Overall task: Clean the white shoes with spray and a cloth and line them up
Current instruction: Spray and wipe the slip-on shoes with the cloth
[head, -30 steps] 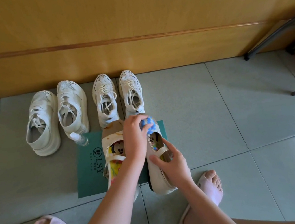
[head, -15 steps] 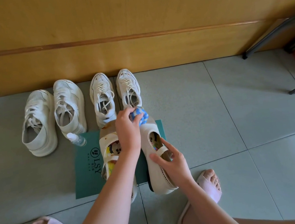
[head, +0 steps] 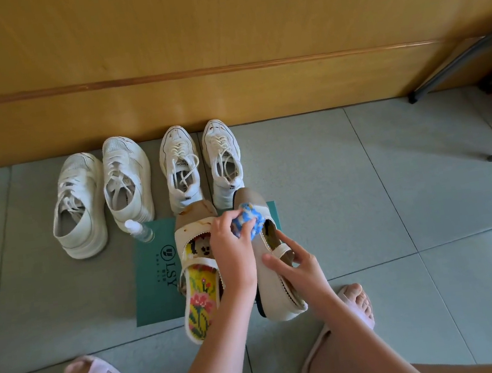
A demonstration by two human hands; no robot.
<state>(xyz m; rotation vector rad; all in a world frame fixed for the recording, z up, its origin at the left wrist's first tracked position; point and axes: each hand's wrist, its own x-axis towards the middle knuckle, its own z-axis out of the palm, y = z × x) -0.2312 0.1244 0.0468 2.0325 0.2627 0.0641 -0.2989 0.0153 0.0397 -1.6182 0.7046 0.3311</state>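
Gripping blue cloth in left hand — pressed to toe of beige shoe. Pinching its strap with right hand, five o'clock of cloth.

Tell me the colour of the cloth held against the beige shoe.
The cloth is blue with white patches; the head view shows it.

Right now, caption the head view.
Left hand holds blue cloth on a beige shoe; right hand steadies it.

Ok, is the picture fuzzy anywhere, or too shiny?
Head view: the blue cloth in the left hand looks slightly smeared; the white sneakers look crisp; soft light, no glare on the floor tiles; the top right corner is dim.
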